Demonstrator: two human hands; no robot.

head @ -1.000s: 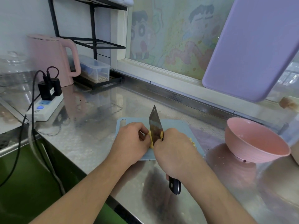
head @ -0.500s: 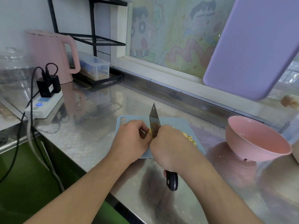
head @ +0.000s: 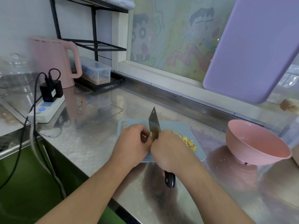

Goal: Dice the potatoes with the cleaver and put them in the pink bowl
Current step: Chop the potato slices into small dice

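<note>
A pale blue cutting board lies on the steel counter. My right hand grips the black handle of the cleaver, whose blade stands edge-down on a small yellow potato piece. My left hand, fingers curled, holds that piece against the blade's left face. A heap of yellow diced potato lies on the board right of my right hand. The pink bowl stands on the counter to the right, tilted toward me, with a few potato bits inside.
A pink kettle, a clear plastic box and a power strip with plugs sit at the back left. A lilac board leans at the window. The counter's front edge runs diagonally below my arms.
The cleaver has kept chopping at the same spot and stands more upright. The diced heap right of the blade is more exposed. Both hands stay in place on the board.
</note>
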